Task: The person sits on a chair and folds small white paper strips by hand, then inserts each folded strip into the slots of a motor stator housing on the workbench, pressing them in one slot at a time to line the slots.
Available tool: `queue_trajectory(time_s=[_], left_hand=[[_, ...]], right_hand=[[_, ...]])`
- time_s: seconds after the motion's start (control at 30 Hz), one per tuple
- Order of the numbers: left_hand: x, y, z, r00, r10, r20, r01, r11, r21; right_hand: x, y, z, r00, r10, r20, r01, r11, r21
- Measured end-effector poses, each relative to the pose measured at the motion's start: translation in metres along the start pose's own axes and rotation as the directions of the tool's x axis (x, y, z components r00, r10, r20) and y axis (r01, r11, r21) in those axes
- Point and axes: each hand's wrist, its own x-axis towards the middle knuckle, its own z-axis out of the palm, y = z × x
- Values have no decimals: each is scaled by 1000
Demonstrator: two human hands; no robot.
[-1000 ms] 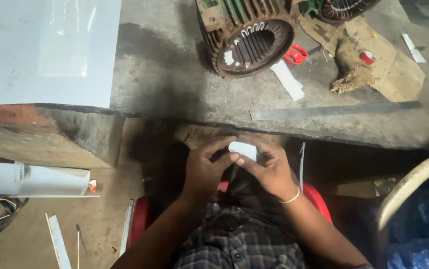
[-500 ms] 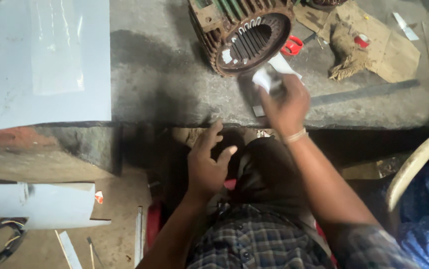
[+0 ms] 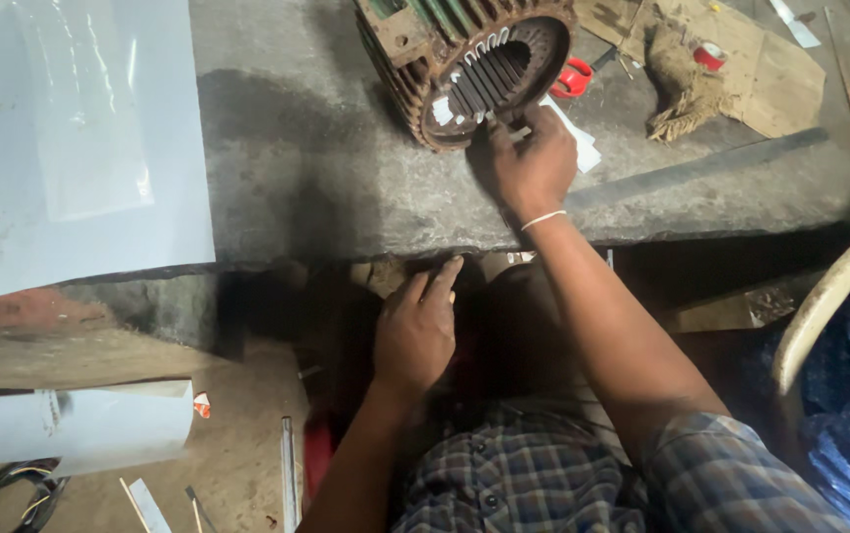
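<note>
Rusty brown iron is showing on the ribbed motor stator (image 3: 464, 64), which is lying on its side on the rough grey stone tabletop (image 3: 346, 178), its round bore lined with pale slots. I am seeing my right hand (image 3: 534, 163) pressing at the stator's open rim, fingers curled narrow around a small white paper strip (image 3: 573, 138). My left hand (image 3: 417, 331) is resting loose and holding nothing, below the tabletop's edge.

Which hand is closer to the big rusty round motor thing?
Right. The right hand is up on the stone slab, fingertips at the open slotted face of the motor housing. The left hand hangs below the slab's edge, well apart from it.
</note>
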Motion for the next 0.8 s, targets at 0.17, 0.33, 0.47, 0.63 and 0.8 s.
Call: queue_trajectory(time_s=[0.17,0.33,0.47,0.63,0.8], left_hand=[[3,3,-5,999,-30,44,29,999,34],[5,2,-9,996,-54,73,52,998,21],[3,1,-9,998,-35,58,34,999,29],[2,2,-9,996,-21,82,21,1000,-5],[3,1,-10,990,-56,126,57,998,-8]], right_hand=[[7,-6,5,1000,2,8,-2,1000,-8],[13,-17,-5,988,-119,102,127,990,-69],[3,-21,-14,977,-189,101,180,979,91],[17,-24,-4,967,-232,110,224,971,78],[5,-12,-22,953,-243,180,246,969,6]])
